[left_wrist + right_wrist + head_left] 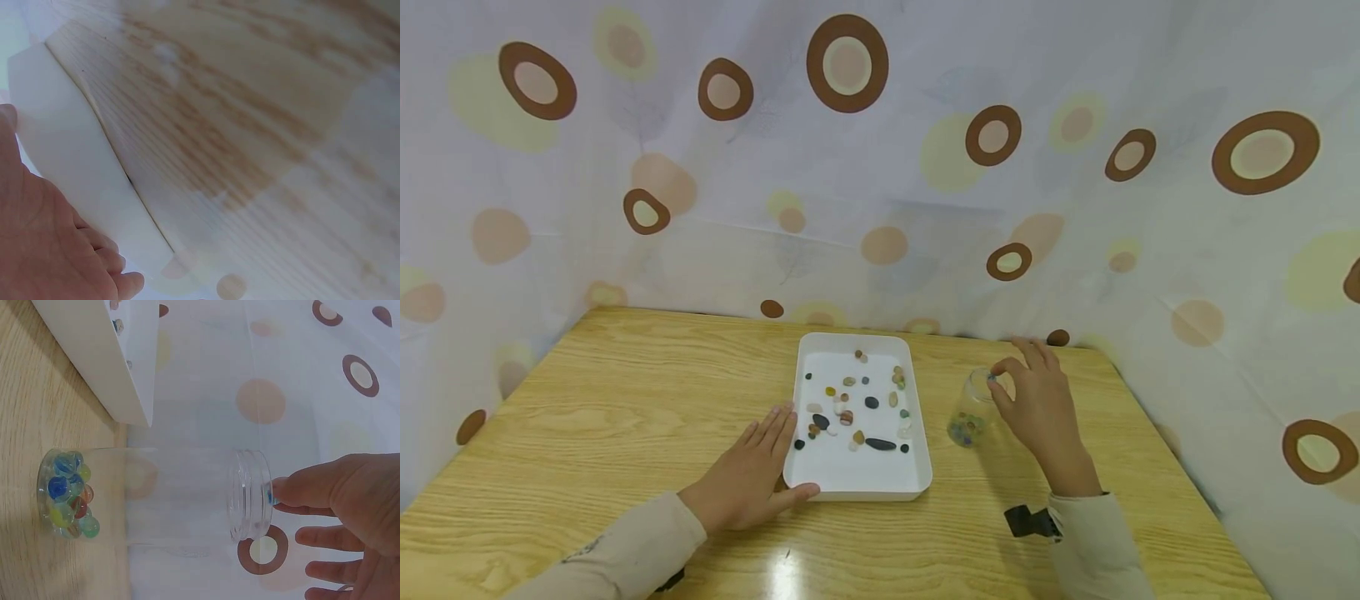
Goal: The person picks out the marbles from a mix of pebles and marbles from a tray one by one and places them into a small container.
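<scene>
A clear jar (967,417) stands upright on the table right of a white tray (857,482). Glass marbles (69,494) in blue, green, yellow and red lie at its bottom. Between thumb and index finger my right hand (1041,408) pinches a bluish marble (272,494) at the jar's mouth; its other fingers are spread. Flat along the tray's left side lies my left hand (748,475), fingers straight, thumb at the near rim. Scattered in the tray are small stones, among them a long black pebble (880,444), a striped reddish stone (846,417) and a yellow one (830,391).
The wooden table (647,400) extends to both sides of the tray. Behind it and to the sides hangs a white curtain (925,67) with brown and beige rings. A black strap (1033,522) is on the right wrist.
</scene>
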The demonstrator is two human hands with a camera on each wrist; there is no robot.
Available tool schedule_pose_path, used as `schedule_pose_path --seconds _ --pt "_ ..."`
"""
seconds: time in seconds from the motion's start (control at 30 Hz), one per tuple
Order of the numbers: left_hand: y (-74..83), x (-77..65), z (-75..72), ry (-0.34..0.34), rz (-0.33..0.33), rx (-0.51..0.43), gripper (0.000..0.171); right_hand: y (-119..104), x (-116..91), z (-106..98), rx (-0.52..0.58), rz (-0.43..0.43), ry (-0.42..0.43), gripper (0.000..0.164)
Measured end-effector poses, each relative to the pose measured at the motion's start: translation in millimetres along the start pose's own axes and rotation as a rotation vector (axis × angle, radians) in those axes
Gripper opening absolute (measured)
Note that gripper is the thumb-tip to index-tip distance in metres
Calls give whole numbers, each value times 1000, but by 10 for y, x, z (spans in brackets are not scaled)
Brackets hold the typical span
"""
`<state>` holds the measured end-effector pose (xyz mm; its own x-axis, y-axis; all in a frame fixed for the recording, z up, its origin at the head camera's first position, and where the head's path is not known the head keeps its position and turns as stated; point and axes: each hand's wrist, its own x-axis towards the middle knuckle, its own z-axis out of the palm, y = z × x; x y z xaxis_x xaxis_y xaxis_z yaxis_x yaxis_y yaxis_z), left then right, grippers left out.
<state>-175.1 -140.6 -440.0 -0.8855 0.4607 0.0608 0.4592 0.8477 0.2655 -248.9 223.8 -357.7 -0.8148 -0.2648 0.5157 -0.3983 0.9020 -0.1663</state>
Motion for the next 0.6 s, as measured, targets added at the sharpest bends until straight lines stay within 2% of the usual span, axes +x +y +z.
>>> schedule_pose_path --seconds 0.27,0.6 --pt "0 -1 5 -2 -2 6 98 -5 -24 -2 2 28 -36 12" --pt "-18 7 23 -5 -14 27 100 -9 -29 -16 7 27 -35 12"
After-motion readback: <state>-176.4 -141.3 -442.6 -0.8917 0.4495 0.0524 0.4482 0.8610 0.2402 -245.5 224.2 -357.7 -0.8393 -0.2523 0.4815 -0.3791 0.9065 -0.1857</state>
